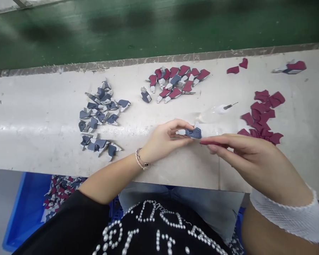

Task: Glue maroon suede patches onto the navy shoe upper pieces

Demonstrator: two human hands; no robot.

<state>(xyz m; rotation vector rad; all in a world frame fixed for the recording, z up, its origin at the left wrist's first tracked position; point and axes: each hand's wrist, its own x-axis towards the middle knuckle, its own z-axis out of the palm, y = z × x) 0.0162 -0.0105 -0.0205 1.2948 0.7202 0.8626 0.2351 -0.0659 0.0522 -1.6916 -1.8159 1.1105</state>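
Note:
Between the thumb and fingers of my left hand [166, 138] is a blue-grey plastic part [193, 133] with light grey ends. My right hand [251, 156] pinches a thin dark red plastic piece [214, 143], seen nearly edge-on. Its tip is close to the blue-grey part; whether they touch I cannot tell. Just beyond my hands lies a clear glue bottle [215, 111] with a dark needle tip [230, 106]. A pile of loose dark red pieces [260, 115] lies to the right.
At left are several blue-grey parts [99, 113]. Parts with red pieces on them [175, 79] are grouped at the back, beside a single blue-grey part [145, 95]. A blue bin [23, 209] of mixed parts stands below the table's front edge. A green surface [159, 28] runs behind the table.

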